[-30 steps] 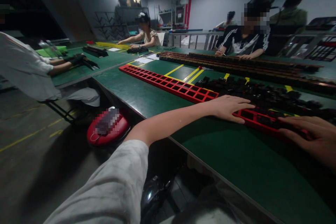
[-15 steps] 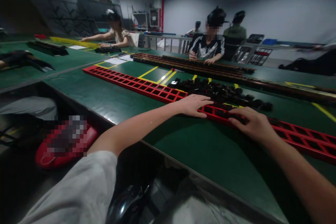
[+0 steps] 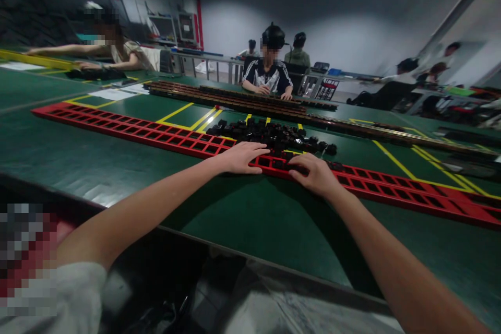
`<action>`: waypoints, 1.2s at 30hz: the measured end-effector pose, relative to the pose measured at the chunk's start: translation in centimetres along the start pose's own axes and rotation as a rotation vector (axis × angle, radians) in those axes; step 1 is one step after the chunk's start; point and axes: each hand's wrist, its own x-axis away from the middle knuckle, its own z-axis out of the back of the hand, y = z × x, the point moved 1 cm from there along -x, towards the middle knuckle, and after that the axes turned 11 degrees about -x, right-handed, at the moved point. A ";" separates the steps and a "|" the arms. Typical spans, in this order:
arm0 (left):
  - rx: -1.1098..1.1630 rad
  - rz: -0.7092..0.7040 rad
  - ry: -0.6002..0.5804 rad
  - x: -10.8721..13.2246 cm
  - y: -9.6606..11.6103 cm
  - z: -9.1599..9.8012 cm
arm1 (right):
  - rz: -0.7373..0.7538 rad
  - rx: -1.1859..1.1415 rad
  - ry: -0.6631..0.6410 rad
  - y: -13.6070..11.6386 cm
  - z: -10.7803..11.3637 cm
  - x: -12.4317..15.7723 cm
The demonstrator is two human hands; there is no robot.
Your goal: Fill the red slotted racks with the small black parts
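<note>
A long red tray-like frame (image 3: 129,131) with two rows of rectangular openings lies across the green table (image 3: 238,214). My left hand (image 3: 243,158) rests on the frame near its middle, fingers stretched out and thumb along the near rail. Just to the right, my right hand (image 3: 315,173) bends over the same frame, thumb and fingers closed around a small black part (image 3: 293,163), largely hidden by the fingers. More black parts (image 3: 334,166) sit in the frame beside that hand. Beyond both hands lies a heap of small black parts (image 3: 258,130).
Long dark brown strips (image 3: 219,95) run across the table behind the heap. Yellow tape lines (image 3: 176,113) mark the tabletop, with white papers (image 3: 111,94) at left. A co-worker (image 3: 270,73) sits opposite; another person (image 3: 117,52) reaches over a yellow strip (image 3: 37,60).
The camera view has turned right, so the scene shifts left and more of the frame's right end shows. Both hands keep about the same places on the frame.
</note>
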 end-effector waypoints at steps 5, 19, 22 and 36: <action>0.009 0.000 0.010 0.0 -0.3 -0.4 | -0.028 -0.013 -0.002 -0.4 0.0 0.0; 0.001 0.011 -0.025 0.2 0.0 0.0 | -0.019 -0.011 -0.008 -0.4 -0.2 0.0; 0.003 0.011 -0.029 0.1 0.0 0.0 | -0.031 0.003 -0.007 -0.3 -0.2 0.0; -0.007 0.006 -0.017 0.3 -0.1 -0.1 | -0.031 -0.024 0.003 -0.7 -0.1 -0.2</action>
